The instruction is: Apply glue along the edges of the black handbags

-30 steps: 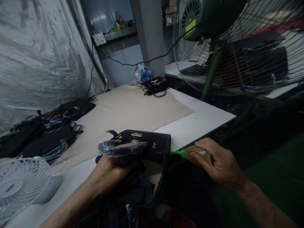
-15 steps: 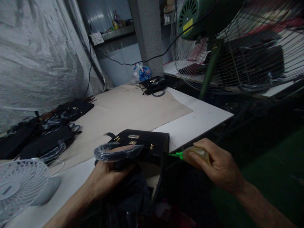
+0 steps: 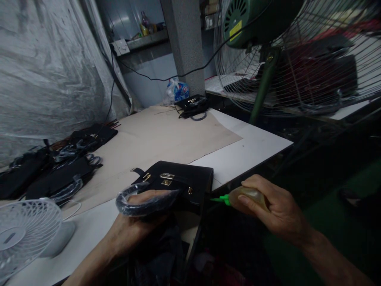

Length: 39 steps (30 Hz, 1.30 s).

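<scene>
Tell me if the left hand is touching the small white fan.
No, the left hand grips the black handbag, and the white fan stands apart to its left.

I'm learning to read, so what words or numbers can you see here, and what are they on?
Nothing here is clear enough to read.
Yellow label on the green fan motor: print too blurred.
Blue and white bag by the pillar: print too small.
Bottles on the shelf: labels too small.
Black handbag in the left hand, squeeze bottle in the right hand: no words visible.
</scene>
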Available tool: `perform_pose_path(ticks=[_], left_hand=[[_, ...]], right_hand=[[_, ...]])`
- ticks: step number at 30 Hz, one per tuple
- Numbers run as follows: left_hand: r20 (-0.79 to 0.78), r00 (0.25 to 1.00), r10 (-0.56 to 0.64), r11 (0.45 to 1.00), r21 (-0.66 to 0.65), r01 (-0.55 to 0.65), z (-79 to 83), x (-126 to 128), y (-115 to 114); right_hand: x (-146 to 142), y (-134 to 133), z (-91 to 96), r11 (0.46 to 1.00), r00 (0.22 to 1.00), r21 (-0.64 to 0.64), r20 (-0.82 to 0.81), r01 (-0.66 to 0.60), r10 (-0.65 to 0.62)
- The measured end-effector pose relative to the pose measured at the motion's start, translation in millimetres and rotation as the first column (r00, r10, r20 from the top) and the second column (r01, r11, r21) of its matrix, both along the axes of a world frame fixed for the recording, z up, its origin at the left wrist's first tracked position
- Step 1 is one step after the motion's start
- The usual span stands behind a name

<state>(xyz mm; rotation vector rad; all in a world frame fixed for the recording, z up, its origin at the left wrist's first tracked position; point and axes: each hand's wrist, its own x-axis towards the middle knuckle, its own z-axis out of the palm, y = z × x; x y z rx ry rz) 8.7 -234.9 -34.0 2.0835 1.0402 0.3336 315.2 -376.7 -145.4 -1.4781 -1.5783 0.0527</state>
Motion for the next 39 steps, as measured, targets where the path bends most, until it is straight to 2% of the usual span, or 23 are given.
perform_pose_path(ticks=[2,6,10,15,19,23,28,32,37,39], left_hand=[[-0.006,1.0,0.011,1.0,0.015,-0.011,-0.3,-0.3,-1.5],[0.0,1.0,0.009,1.0,0.009,-0.009,-2.0,-2.2,-2.8],[-0.002,1.0,0.017,1.0,0.003,-0.017,-4.1,-4.4,-1.9],[0.022,1.0,0.001,1.0,-0.012,-0.001,-4.8,-5.3,1.1],[-0.002,1.0,0.028,1.0,-0.004,-0.028,-5.0,-5.8,2.4],[-0.02,0.999,0.05,0.999,0.008,-0.05,-4.7,-6.5,1.4],[-0.033,0.996,0.08,0.997,-0.008,-0.08,-5.4,-8.8,1.5],[-0.043,0.999,0.027,0.999,0.039,-0.026,-6.0,-10.3,3.8],[-0.053,0.998,0.039,0.999,0.037,-0.037,-2.6,-9.5,3.0],[-0.057,0.996,0.063,0.998,0.001,-0.063,-0.6,-8.3,2.0]], right_hand=[[-1.3,0.3,1.6,1.0,1.0,0.014,-0.009,0.021,-0.02],[-3.2,0.4,4.7,0.999,0.998,-0.043,-0.065,0.006,-0.009],[-0.9,1.2,7.1,0.994,0.993,-0.06,-0.07,0.094,-0.098],[1.2,1.8,10.0,0.983,0.983,-0.181,-0.183,-0.025,-0.008],[0.0,1.4,9.3,0.988,0.987,-0.132,-0.13,0.076,-0.093],[-1.0,0.0,7.6,0.986,0.989,-0.169,-0.15,-0.017,-0.009],[-1.5,1.5,7.7,0.992,0.992,-0.073,-0.077,0.099,-0.105],[-1.8,3.9,10.2,0.991,0.991,-0.132,-0.133,0.012,-0.03],[4.1,-0.2,9.5,0.982,0.99,-0.179,-0.122,0.054,-0.076],[5.6,-5.1,10.1,0.986,0.988,-0.14,-0.115,0.089,-0.106]])
